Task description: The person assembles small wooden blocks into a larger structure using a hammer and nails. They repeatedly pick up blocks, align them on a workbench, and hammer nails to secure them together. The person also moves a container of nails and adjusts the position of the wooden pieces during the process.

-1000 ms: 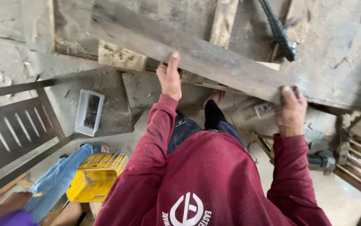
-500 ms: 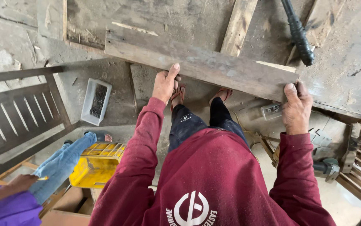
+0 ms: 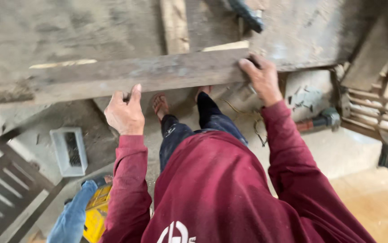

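Both of your hands grip the same long grey plank, which you hold level out in front of you, above the dusty concrete floor. Your left hand clasps the near edge of the plank a little left of its middle, thumb up against the edge and fingers curled underneath. Your right hand is clamped on the plank's right end, fingers laid over the top face and wrapped around the end.

Beyond the plank, a paler board lies on the floor running away from you, and a dark tool lies at the top of the view, partly hidden. Below the plank your bare feet stand on the floor.

To the left, a small white tray lies on the floor, just beside a dark slatted frame at the lower left corner. Near your left elbow are a yellow crate and another person's blue sleeve. To the right, a power tool with a green body lies on the floor near a stack of wooden slats at the right edge.
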